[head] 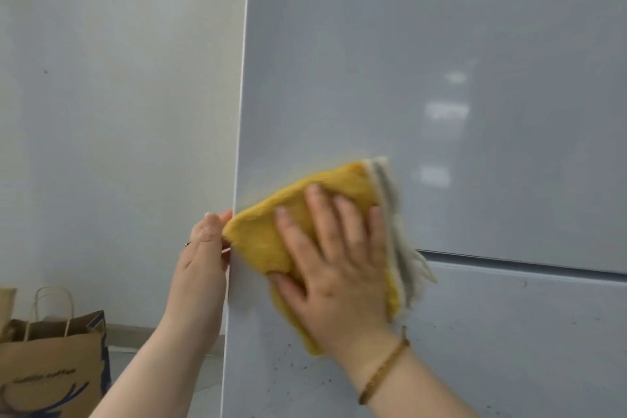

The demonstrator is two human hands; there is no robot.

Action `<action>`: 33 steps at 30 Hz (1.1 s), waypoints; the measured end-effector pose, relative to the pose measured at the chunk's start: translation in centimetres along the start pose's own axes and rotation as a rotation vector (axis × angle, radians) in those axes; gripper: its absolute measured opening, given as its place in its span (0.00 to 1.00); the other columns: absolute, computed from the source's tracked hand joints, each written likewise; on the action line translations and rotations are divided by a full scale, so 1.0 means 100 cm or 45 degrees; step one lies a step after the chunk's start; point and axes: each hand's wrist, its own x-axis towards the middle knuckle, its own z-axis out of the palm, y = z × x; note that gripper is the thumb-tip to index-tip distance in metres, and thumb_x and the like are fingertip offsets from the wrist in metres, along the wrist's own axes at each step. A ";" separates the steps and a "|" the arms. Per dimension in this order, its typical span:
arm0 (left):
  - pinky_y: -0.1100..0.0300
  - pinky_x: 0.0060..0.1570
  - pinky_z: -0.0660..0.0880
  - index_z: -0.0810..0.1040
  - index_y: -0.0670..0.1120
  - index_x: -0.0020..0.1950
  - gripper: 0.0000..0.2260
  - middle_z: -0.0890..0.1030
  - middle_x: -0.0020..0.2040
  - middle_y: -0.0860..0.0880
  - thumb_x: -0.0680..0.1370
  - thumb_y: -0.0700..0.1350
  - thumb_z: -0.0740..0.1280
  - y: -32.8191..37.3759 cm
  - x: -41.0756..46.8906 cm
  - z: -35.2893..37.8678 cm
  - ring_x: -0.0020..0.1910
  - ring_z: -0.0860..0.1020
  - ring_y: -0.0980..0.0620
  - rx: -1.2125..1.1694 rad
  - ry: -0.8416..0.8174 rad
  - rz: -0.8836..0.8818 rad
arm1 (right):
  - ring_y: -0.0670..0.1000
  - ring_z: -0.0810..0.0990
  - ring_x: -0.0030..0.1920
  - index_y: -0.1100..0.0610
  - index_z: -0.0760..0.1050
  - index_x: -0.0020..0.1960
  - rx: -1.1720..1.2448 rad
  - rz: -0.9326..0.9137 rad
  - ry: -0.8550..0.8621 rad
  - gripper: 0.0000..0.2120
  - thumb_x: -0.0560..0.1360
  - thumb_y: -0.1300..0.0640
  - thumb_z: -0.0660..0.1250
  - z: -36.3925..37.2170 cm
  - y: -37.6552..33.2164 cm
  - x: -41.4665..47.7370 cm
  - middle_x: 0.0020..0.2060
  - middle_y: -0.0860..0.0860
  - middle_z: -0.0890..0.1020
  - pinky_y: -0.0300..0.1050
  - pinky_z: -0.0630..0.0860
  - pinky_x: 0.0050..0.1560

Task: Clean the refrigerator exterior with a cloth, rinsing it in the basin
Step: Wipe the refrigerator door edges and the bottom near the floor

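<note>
The grey refrigerator [424,61] fills the right of the view, with a seam between its upper and lower doors at the right. A yellow cloth [261,241] with a grey-white edge lies flat against the door near the left edge. My right hand [339,258] presses on the cloth with its fingers spread and straight. My left hand [205,248] holds the refrigerator's left edge, its fingers wrapped round the far side and hidden, the thumb touching the cloth's corner. Dark specks dot the lower door.
A white wall [118,112] stands to the left of the refrigerator. A brown paper bag [51,360] with handles sits on the floor at the bottom left, beside the refrigerator's side.
</note>
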 end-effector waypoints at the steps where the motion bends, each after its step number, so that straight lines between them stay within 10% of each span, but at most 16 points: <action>1: 0.63 0.54 0.72 0.77 0.42 0.52 0.20 0.73 0.37 0.52 0.81 0.53 0.49 -0.001 0.002 -0.002 0.41 0.73 0.53 -0.032 -0.008 -0.020 | 0.54 0.62 0.66 0.48 0.63 0.67 0.001 -0.084 -0.007 0.24 0.73 0.41 0.56 0.003 -0.011 0.005 0.68 0.51 0.63 0.55 0.47 0.71; 7: 0.58 0.48 0.71 0.77 0.51 0.48 0.22 0.81 0.43 0.49 0.77 0.58 0.46 -0.001 0.007 -0.006 0.46 0.77 0.51 -0.111 -0.138 -0.009 | 0.52 0.59 0.70 0.47 0.64 0.68 -0.078 -0.338 -0.037 0.20 0.78 0.43 0.51 -0.005 0.035 -0.012 0.69 0.48 0.63 0.53 0.47 0.72; 13: 0.63 0.44 0.73 0.74 0.52 0.58 0.16 0.76 0.53 0.49 0.81 0.50 0.48 -0.011 0.002 -0.006 0.51 0.76 0.53 -0.047 -0.144 -0.002 | 0.48 0.45 0.75 0.48 0.56 0.69 -0.165 0.023 -0.042 0.24 0.78 0.38 0.45 -0.020 0.090 -0.050 0.75 0.44 0.45 0.55 0.42 0.73; 17: 0.74 0.37 0.72 0.75 0.58 0.47 0.15 0.74 0.54 0.52 0.82 0.42 0.51 -0.007 -0.003 -0.003 0.42 0.75 0.66 0.032 -0.136 0.104 | 0.57 0.57 0.69 0.50 0.59 0.69 -0.056 0.245 0.111 0.24 0.76 0.42 0.50 -0.008 0.041 -0.012 0.72 0.53 0.57 0.55 0.43 0.71; 22: 0.47 0.64 0.67 0.80 0.58 0.49 0.17 0.75 0.62 0.46 0.71 0.58 0.55 -0.010 0.001 -0.003 0.62 0.73 0.46 -0.182 -0.212 0.012 | 0.56 0.63 0.65 0.52 0.75 0.62 0.181 -0.203 0.108 0.23 0.68 0.53 0.59 -0.004 0.001 0.072 0.67 0.55 0.72 0.57 0.47 0.70; 33: 0.64 0.35 0.76 0.76 0.51 0.49 0.21 0.84 0.39 0.55 0.80 0.54 0.44 -0.005 -0.001 -0.007 0.37 0.81 0.60 -0.314 -0.305 -0.145 | 0.51 0.64 0.67 0.48 0.70 0.61 0.121 -0.553 -0.070 0.22 0.67 0.51 0.62 0.003 0.018 -0.027 0.66 0.48 0.67 0.54 0.50 0.73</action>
